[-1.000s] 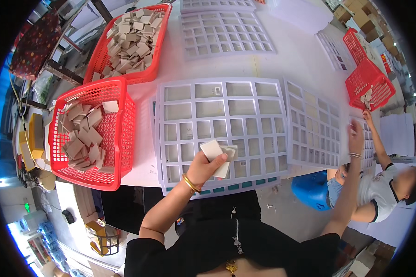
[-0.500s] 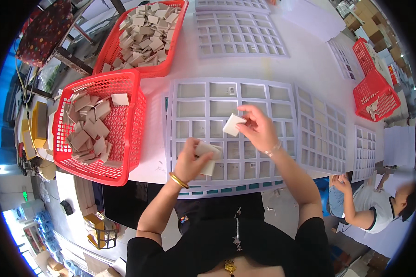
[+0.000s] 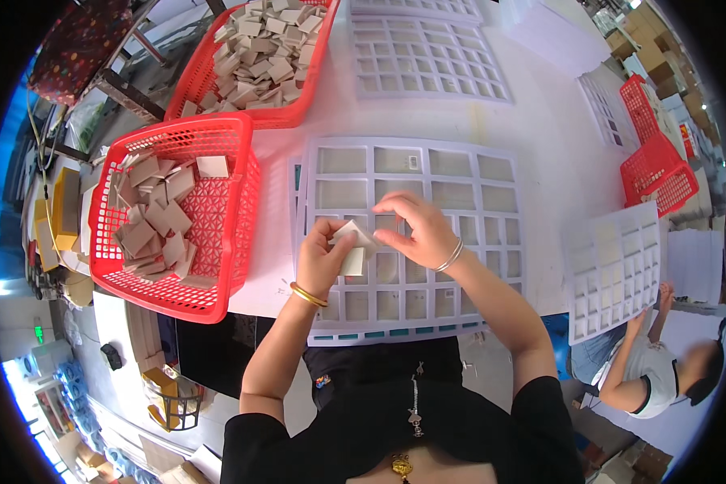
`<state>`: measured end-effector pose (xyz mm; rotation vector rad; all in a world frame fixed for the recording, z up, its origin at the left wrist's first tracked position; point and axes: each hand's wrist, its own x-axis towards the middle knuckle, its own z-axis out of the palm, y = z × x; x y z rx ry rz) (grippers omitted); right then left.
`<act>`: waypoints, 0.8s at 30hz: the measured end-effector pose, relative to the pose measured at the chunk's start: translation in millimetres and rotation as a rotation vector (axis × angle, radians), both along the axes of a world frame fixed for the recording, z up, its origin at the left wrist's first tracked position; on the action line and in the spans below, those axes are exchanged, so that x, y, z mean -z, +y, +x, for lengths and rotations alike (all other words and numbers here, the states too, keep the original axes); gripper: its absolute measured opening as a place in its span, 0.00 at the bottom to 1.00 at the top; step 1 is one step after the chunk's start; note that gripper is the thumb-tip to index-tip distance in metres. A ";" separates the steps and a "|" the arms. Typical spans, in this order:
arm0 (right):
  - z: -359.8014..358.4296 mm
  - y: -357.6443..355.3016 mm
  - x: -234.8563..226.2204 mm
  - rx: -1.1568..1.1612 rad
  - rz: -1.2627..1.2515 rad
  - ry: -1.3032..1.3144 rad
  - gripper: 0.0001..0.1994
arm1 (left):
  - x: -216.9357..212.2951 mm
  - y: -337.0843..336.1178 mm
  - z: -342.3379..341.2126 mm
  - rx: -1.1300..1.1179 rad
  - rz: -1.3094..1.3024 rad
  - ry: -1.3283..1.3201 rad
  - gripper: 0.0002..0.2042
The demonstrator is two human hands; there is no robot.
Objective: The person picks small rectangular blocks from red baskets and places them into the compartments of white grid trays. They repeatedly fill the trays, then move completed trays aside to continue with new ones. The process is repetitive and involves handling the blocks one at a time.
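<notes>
Between the thumb and fingers of my left hand (image 3: 323, 256) are a few pale, flat square tiles (image 3: 352, 261), fanned slightly apart. My right hand (image 3: 422, 234) hovers just right of them, thumb and fingers spread, with nothing visible between them. Both hands are over the left and middle part of a white gridded tray (image 3: 455, 179), whose cells show a greyish bottom. Parts of several cells are hidden behind my hands. A small printed label (image 3: 413, 162) lies in one of the far cells.
At the left, a red plastic basket (image 3: 239, 211) holds loose tiles; a second, fuller red basket (image 3: 310, 90) stands behind it. Another gridded tray (image 3: 431, 58) lies farther back. At right, a co-worker (image 3: 649, 367) holds up a gridded tray (image 3: 613, 270) near more red baskets (image 3: 660, 173).
The tile in my right hand no longer shows there, and its fingers have spread and moved left toward my left hand. The co-worker has lifted the tray that lay beside mine.
</notes>
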<state>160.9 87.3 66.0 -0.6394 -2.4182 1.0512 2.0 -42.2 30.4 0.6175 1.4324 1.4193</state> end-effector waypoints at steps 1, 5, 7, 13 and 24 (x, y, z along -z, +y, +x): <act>2.2 -3.4 -3.8 -0.059 -0.334 -0.001 0.16 | -1.3 2.5 5.1 -0.027 0.013 -0.056 0.08; 14.6 -8.9 3.8 -0.077 -0.472 0.056 0.16 | -3.3 9.9 21.7 -0.091 0.060 -0.183 0.07; 21.3 -7.0 -9.5 -0.071 -0.350 0.028 0.15 | -8.1 10.5 27.3 -0.132 0.071 -0.177 0.06; 47.6 9.3 -8.9 0.285 -0.286 0.040 0.16 | 12.9 18.4 17.0 -0.138 0.288 0.207 0.06; 66.9 28.3 17.5 0.131 -0.254 -0.143 0.13 | 1.4 11.1 39.5 0.335 0.091 1.030 0.04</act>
